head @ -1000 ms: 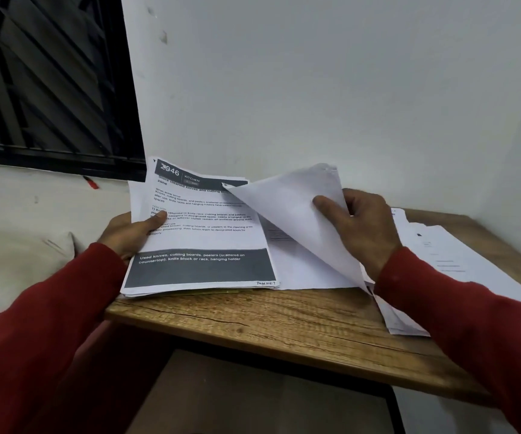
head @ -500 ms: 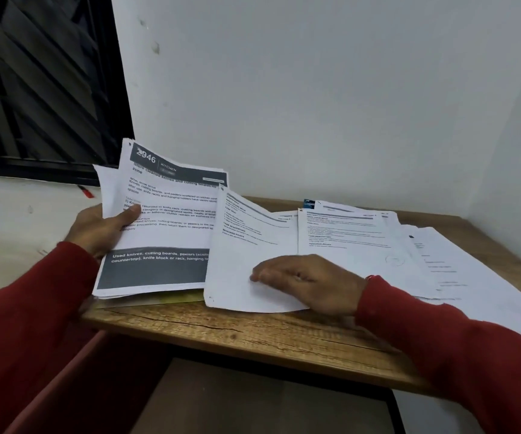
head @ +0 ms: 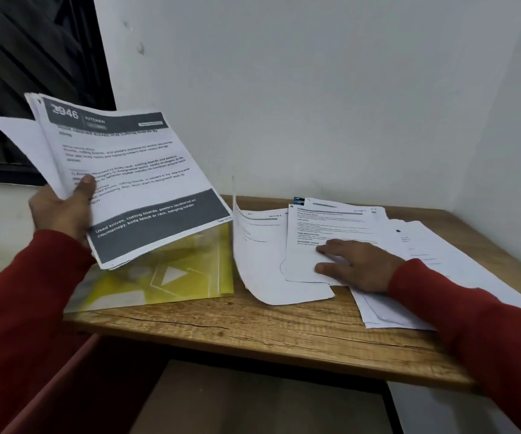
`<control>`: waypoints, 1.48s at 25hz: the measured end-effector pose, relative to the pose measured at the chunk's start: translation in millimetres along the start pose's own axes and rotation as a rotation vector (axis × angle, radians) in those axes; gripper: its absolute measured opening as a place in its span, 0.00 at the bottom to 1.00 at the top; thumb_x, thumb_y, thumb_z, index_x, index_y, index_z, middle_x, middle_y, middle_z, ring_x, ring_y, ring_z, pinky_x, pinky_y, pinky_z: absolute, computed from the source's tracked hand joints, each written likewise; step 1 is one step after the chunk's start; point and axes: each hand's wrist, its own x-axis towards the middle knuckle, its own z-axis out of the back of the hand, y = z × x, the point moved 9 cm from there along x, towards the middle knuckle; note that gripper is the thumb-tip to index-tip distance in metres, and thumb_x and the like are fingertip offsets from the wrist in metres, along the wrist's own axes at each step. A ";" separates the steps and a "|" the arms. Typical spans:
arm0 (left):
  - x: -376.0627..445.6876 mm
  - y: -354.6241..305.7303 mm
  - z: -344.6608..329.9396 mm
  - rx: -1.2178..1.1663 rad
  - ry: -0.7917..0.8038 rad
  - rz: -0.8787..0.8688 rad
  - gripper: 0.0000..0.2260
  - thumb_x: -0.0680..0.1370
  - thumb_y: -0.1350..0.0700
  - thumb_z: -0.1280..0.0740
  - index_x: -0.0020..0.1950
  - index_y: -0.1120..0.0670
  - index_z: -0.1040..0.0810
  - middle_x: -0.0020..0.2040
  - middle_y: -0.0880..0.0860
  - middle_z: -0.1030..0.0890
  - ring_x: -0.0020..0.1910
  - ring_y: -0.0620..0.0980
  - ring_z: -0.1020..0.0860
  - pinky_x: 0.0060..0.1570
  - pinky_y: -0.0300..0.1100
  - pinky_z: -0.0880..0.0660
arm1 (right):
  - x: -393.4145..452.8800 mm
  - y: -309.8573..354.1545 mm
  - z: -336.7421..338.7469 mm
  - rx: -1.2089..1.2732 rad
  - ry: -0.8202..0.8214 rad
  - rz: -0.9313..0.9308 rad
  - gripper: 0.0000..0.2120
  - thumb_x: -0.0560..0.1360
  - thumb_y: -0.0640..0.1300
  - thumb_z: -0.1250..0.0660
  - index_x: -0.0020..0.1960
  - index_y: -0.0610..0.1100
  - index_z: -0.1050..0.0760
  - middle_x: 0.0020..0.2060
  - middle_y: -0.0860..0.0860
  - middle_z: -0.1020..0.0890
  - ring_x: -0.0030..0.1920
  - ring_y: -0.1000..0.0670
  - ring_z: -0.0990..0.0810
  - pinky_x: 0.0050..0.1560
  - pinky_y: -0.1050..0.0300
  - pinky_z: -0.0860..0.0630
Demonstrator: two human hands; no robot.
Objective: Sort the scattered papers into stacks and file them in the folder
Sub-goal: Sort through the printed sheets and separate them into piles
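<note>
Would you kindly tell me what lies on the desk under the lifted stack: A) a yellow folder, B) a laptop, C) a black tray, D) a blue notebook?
A: the left hand holds the paper stack raised above a yellow folder lying on the wooden desk.

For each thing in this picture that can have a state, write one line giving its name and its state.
Left hand: grips the paper stack, thumb on top.
Paper stack: lifted off the table, tilted, sheets fanned at the left edge.
Yellow folder: lying flat on the table, closed as far as shows.
Right hand: fingers straight, pressing on the loose papers.
Loose papers: spread and overlapping on the table.
Curled sheet: left edge standing up.
</note>
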 end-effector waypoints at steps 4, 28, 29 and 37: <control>-14.1 20.2 -28.2 -0.055 0.061 0.139 0.16 0.78 0.59 0.30 0.65 0.61 0.22 0.59 0.57 0.19 0.48 0.51 0.19 0.53 0.45 0.24 | 0.5 -6.3 -3.4 -0.009 -0.006 0.011 0.34 0.73 0.71 0.43 0.76 0.58 0.36 0.78 0.55 0.38 0.77 0.51 0.41 0.77 0.47 0.45; -15.3 75.9 -70.3 0.685 0.590 0.293 0.12 0.78 0.60 0.30 0.61 0.62 0.22 0.56 0.56 0.22 0.50 0.53 0.24 0.51 0.40 0.31 | 5.0 -85.8 42.8 -0.170 -0.073 -0.467 0.48 0.65 0.76 0.36 0.72 0.42 0.33 0.72 0.43 0.31 0.71 0.42 0.32 0.69 0.50 0.33; -10.9 79.5 -66.4 0.744 0.596 0.291 0.13 0.78 0.59 0.30 0.61 0.63 0.22 0.57 0.58 0.21 0.50 0.54 0.24 0.52 0.41 0.31 | 5.1 -87.7 46.7 -0.082 -0.109 -0.467 0.43 0.69 0.69 0.31 0.72 0.41 0.34 0.71 0.42 0.30 0.71 0.42 0.32 0.69 0.52 0.33; -12.5 68.7 -65.5 0.758 0.720 0.223 0.11 0.79 0.60 0.31 0.60 0.60 0.21 0.55 0.57 0.19 0.51 0.56 0.21 0.60 0.47 0.28 | -1.5 -114.1 70.2 0.364 -0.444 -0.365 0.08 0.75 0.40 0.31 0.54 0.43 0.21 0.47 0.47 0.18 0.48 0.44 0.21 0.40 0.59 0.30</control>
